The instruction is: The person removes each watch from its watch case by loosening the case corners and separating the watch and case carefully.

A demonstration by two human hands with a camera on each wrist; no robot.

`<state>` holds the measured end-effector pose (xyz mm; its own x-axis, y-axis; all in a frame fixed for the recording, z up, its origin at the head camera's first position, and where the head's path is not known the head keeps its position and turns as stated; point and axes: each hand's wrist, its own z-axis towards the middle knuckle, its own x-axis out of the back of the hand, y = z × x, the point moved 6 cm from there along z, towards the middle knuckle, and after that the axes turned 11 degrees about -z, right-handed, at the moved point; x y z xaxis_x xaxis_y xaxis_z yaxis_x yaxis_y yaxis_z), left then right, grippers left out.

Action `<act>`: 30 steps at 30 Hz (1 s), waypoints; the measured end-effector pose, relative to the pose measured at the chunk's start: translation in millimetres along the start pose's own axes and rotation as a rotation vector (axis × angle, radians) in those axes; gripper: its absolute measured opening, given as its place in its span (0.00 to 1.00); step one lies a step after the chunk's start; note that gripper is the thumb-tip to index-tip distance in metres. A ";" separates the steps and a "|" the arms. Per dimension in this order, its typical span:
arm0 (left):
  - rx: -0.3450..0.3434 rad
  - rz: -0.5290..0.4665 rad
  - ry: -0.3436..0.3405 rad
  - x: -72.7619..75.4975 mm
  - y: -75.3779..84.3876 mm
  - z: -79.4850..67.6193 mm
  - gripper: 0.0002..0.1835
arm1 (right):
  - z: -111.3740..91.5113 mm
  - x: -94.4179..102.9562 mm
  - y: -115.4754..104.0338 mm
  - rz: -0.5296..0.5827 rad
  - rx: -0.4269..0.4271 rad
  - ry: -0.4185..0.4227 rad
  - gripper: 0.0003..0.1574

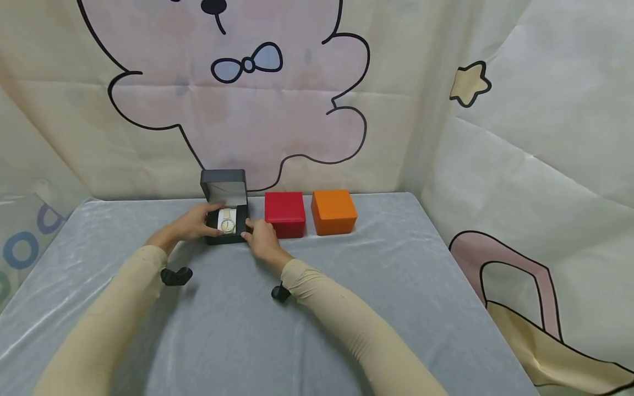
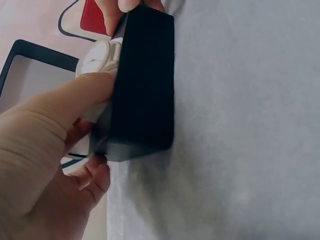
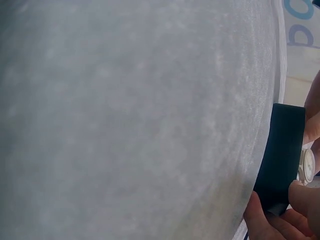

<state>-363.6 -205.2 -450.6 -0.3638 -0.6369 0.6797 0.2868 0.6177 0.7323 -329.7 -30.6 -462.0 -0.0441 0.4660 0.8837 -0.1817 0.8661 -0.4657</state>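
At the table's far side a black watch box (image 1: 215, 240) stands with its hinged lid (image 1: 225, 179) raised, showing a grey lining. Inside lies a wristwatch (image 1: 228, 226) with a pale dial, on a white cushion. My left hand (image 1: 190, 224) holds the box's left side; in the left wrist view its thumb (image 2: 92, 90) reaches over the wall close to the watch, while other fingers lie against the side. Gripping the right front corner is my right hand (image 1: 262, 241), with its thumb (image 3: 301, 197) at the top edge in the right wrist view.
A red box (image 1: 284, 213) stands just right of the watch box, and an orange box (image 1: 334, 213) is beyond it. Both are closed. Grey cloth (image 1: 238, 330) covers the table, and a printed curtain (image 1: 277, 121) hangs behind its far edge.
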 end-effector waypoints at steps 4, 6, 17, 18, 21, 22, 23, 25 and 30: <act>-0.012 0.018 -0.002 1.0 2.1 0.1 0.44 | -1.0 -0.3 -1.3 0.008 -0.002 -0.016 0.28; -0.020 0.017 0.002 0.6 1.2 -0.6 0.42 | -1.5 -0.8 -1.5 0.010 -0.005 -0.022 0.28; -0.095 -0.008 0.070 -2.0 -1.4 -3.9 0.41 | -1.3 0.5 0.5 0.004 0.001 -0.004 0.28; -0.092 -0.005 0.076 -2.2 -1.5 -4.4 0.41 | -1.2 -0.2 0.9 0.006 0.000 -0.008 0.28; -0.082 -0.003 0.101 -2.8 -2.7 -5.3 0.42 | -0.6 -1.8 2.2 0.014 0.001 -0.013 0.28; -0.080 0.000 0.111 -2.6 -3.1 -5.2 0.42 | -0.5 -1.7 2.2 0.018 0.001 -0.010 0.28; -0.077 -0.003 0.119 -2.6 -3.1 -5.2 0.42 | -0.3 -1.2 2.1 0.019 0.003 -0.006 0.28; -0.077 -0.009 0.135 -2.6 -4.3 -5.0 0.43 | -0.4 -0.5 1.9 0.017 0.005 0.000 0.28; -0.054 -0.036 0.155 -4.0 -8.7 -4.6 0.43 | -0.8 -0.3 1.5 0.014 0.003 -0.001 0.28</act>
<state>-360.6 -210.2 -459.5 -0.2347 -0.7246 0.6480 0.3245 0.5699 0.7549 -329.2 -29.3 -463.0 -0.0473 0.4783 0.8769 -0.1843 0.8587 -0.4783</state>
